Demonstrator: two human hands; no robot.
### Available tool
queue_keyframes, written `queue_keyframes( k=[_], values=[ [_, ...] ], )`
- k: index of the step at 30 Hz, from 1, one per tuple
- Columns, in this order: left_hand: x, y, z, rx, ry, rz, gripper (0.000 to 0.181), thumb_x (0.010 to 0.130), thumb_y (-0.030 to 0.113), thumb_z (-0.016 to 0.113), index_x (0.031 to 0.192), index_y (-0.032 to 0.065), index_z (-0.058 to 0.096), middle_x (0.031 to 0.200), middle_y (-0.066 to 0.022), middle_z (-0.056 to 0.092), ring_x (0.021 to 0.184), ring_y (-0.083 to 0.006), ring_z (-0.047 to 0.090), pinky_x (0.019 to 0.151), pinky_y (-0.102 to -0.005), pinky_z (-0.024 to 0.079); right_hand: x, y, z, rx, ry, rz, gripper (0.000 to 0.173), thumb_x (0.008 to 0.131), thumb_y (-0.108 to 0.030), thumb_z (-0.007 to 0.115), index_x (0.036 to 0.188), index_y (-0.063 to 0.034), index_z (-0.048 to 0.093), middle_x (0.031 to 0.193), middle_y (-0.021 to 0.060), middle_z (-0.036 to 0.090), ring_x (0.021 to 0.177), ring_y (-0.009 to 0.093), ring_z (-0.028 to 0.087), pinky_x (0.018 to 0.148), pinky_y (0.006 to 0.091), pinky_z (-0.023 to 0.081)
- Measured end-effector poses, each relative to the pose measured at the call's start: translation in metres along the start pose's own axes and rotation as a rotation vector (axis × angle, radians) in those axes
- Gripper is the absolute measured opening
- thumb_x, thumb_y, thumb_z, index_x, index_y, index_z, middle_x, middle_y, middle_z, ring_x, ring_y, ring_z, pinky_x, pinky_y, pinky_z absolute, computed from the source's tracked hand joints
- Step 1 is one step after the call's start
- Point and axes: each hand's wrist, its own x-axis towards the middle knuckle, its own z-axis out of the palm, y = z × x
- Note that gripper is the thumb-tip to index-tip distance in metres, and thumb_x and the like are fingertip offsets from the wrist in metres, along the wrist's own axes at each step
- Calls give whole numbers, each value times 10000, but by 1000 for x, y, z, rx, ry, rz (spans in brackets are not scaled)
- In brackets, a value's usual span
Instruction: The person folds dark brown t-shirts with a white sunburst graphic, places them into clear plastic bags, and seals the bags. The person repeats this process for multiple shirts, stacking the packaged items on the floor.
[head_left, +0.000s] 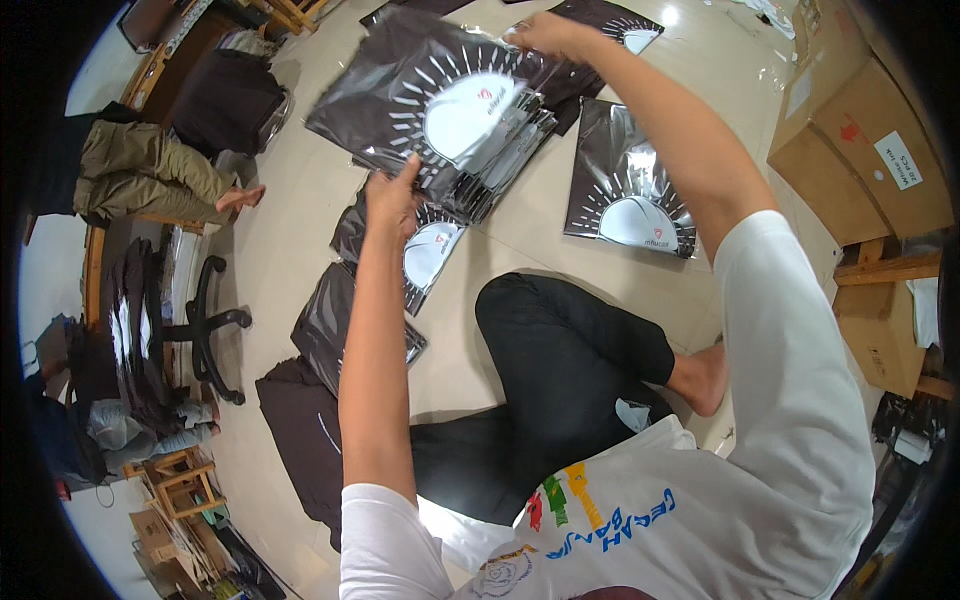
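A thick stack of dark folded garments in clear plastic bags (360, 97) is held up off the floor, its top one printed with a white half-round shape and rays. My left hand (394, 201) grips the stack's near-left edge, thumb on top. At the far-right corner, my right hand (553, 37) pinches the plastic, slightly blurred. Under the stack, more bagged garments (431, 259) are partly hidden. To the right, another bagged garment (626, 180) with the same print lies flat on the floor. Beyond my right hand rests one more bagged garment (637, 34).
Loose dark cloth (300, 442) and a bagged dark bundle (326, 322) lie left of my bent legs. Cardboard boxes (862, 142) stand on the right. At left are an office chair base (202, 330), a wooden stool (180, 484) and another person's leg (150, 176).
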Motion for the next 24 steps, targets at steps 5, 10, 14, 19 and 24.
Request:
queue_keyframes(
  k=[5, 10, 14, 19, 24],
  values=[
    [74, -94, -55, -369, 385, -236, 101, 1023, 41, 708, 1026, -3, 618, 901, -113, 658, 671, -185, 610, 560, -312, 481, -87, 36, 36, 483, 351, -194, 463, 1029, -394, 695, 1235, 19, 745, 1046, 60, 784, 897, 156, 731, 817, 314, 564],
    [64, -88, -81, -53, 313, -112, 202, 996, 92, 755, 1073, -21, 606, 827, -88, 641, 615, -172, 586, 529, -313, 428, -264, 205, -19, 845, 83, 203, 408, 1126, -412, 546, 1228, -65, 734, 610, -110, 384, 531, 15, 344, 479, 215, 253],
    [39, -104, -9, 78, 401, 80, 551, 975, 164, 784, 1364, -39, 451, 1114, -152, 617, 892, -171, 615, 767, -319, 511, -477, 489, -79, -128, 634, 608, 630, 1100, -541, 469, 957, 25, 709, 755, 113, 687, 703, 288, 645, 657, 447, 487],
    [-74, -103, -75, 253, 291, 271, 563, 987, 133, 731, 1427, -7, 408, 1292, -153, 595, 1031, -172, 602, 933, -321, 514, -549, 503, -28, -601, 994, 658, 456, 1084, -292, 511, 1325, 73, 639, 1171, 287, 722, 1035, 366, 697, 949, 462, 522],
    [-188, -145, -147, 381, 220, 259, 389, 1013, 79, 680, 1362, 11, 522, 1047, -45, 694, 938, -125, 652, 889, -304, 534, -506, 406, -102, -315, 1040, 280, 493, 1095, -329, 596, 1398, 58, 635, 1393, 164, 690, 1192, 251, 663, 1058, 421, 515]
  ],
)
